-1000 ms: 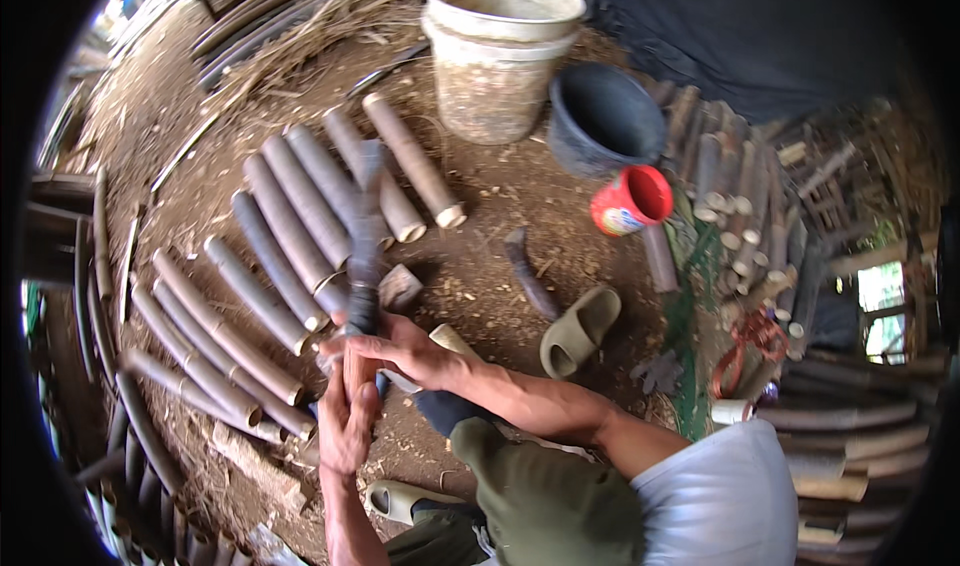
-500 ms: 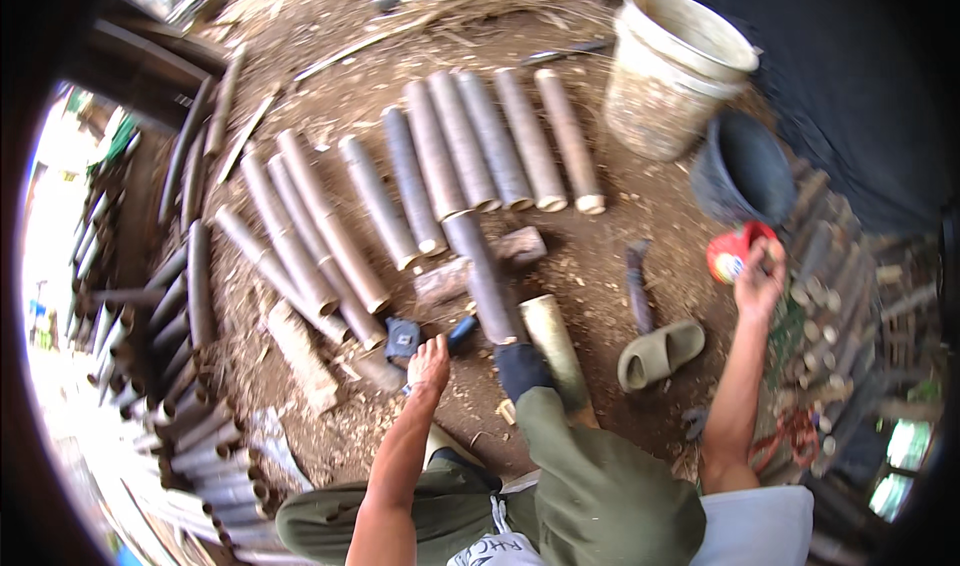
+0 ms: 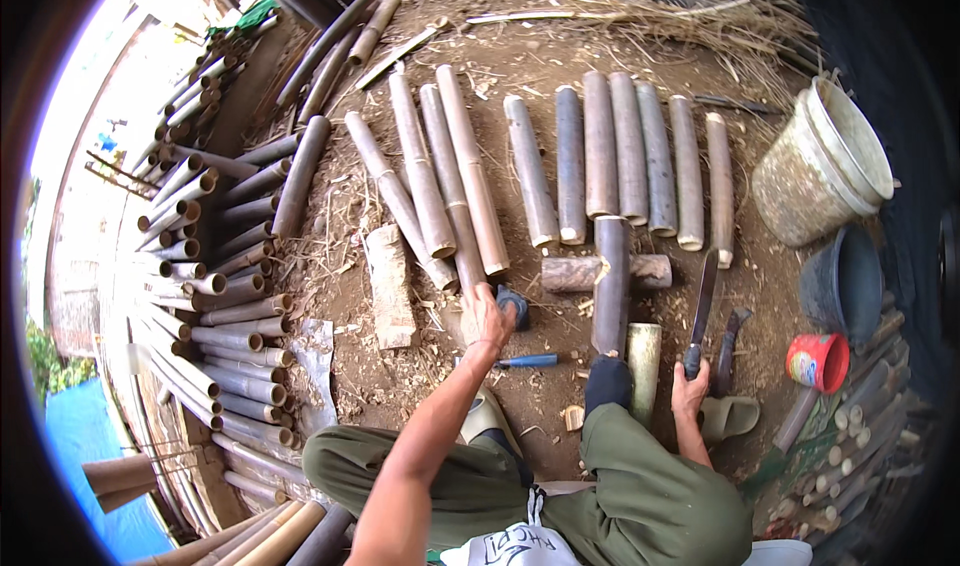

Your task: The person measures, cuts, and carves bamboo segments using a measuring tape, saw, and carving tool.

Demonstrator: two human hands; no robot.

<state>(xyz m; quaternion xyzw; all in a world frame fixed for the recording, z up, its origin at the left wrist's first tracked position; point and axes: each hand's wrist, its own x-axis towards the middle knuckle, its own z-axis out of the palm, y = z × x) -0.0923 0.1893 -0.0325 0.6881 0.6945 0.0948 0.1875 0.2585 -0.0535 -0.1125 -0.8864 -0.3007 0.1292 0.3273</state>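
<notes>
On a bare earth floor (image 3: 560,51) scattered with pale chips, before a low-seated person in olive trousers (image 3: 655,486): right hand (image 3: 688,388) wrapped firmly around the black handle of a long knife (image 3: 704,301), blade pointing away from the body, between a propped bamboo tube (image 3: 611,291) and a dark hooked tool (image 3: 731,338).

Left hand (image 3: 483,321) low at centre-left, fingers bent, just beside a small dark-blue device (image 3: 515,308), perhaps a tape measure, and by the near end of a slim bamboo tube (image 3: 454,196); impossible to tell whether gripping, touching or hovering. Nearer the body, a blue-handled tool (image 3: 527,361).

Propped bamboo tube laid across a short thick log (image 3: 567,274), near end at a dark-socked foot (image 3: 607,381), far end close to a row of seven similar tubes (image 3: 657,166).

By judgement, long knife stiff, weighty toward the blade; safest hold on the handle alone, clear of the edge. Propped bamboo tube probably hollow, rigid, light for its length, with smooth skin apt to slip or roll; best grasped around the middle, away from possibly splintery rims.

Off to the right, a tilted red cup (image 3: 806,361), a dark basin (image 3: 823,301) and a stained whitish bucket (image 3: 800,191).
</notes>
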